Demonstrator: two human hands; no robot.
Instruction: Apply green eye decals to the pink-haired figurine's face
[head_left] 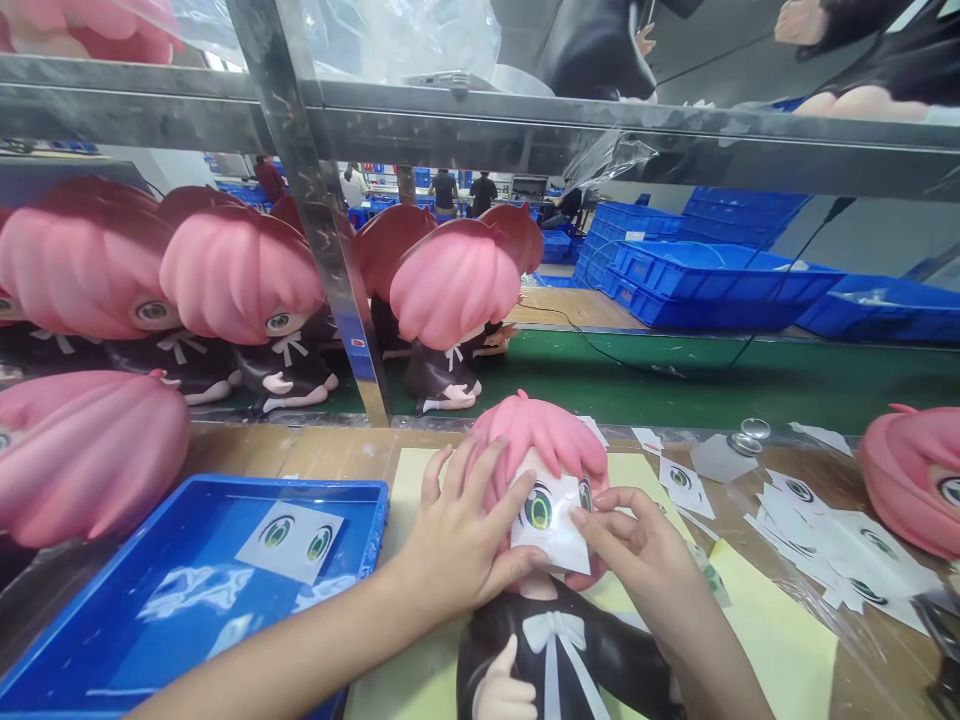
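Both hands pressed an eye sticker onto a pink-haired doll's face.

The left hand [457, 535] lay spread, fingers open, cupping the doll [547, 600] at its head, thumb under the eye sticker [551, 520]. Just right of it, the right hand [637, 550] pinched the sticker's edge between curled fingers. The sheet looked thin, limp and easily creased, best held by its margins; the doll seemed rigid and smooth.

The doll [551, 560] lay before me on the surface [300, 452], a tray [225, 490] to its left. Loose stickers [825, 545] lay to its right; more dolls [240, 290] stood behind.
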